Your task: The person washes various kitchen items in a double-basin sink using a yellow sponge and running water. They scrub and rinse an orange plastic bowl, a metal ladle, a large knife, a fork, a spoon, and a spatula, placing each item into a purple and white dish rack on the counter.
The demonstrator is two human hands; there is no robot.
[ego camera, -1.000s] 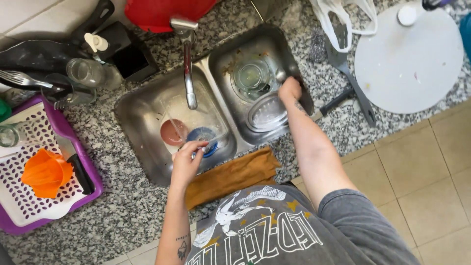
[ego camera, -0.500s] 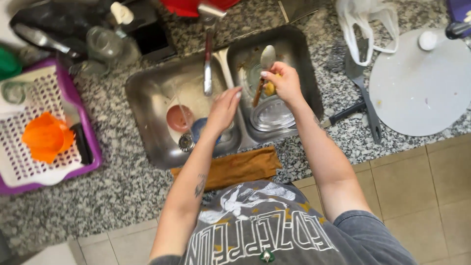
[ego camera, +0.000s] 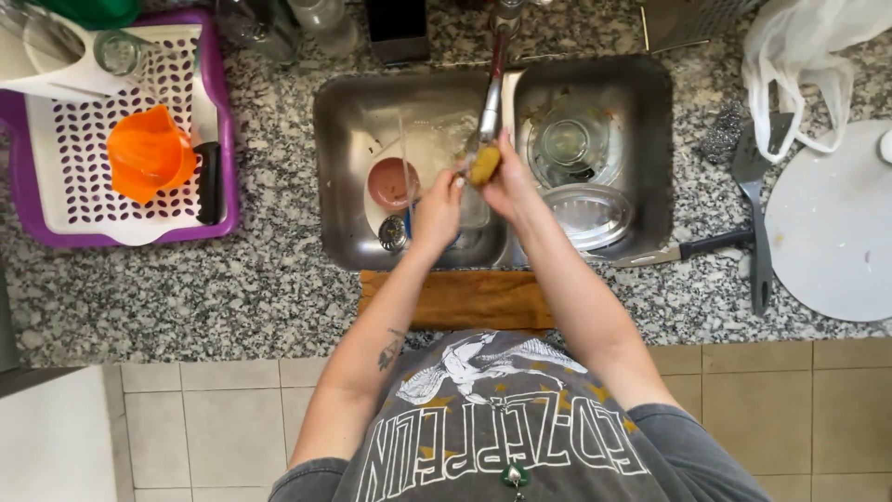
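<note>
Both hands, left hand (ego camera: 437, 206) and right hand (ego camera: 506, 181), pinch a yellow sponge (ego camera: 484, 165) over the sink divider (ego camera: 506, 139).

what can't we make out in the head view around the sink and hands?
- Item between left hand and right hand: only a yellowish sponge-like lump shows; fingers cover the rest, so each grip is unclear.
- Left basin contents under the hands: hidden by the forearms.
- Glass jars and faucet base: cut off by the top edge.
- White round board: cut off at the right edge.
</note>
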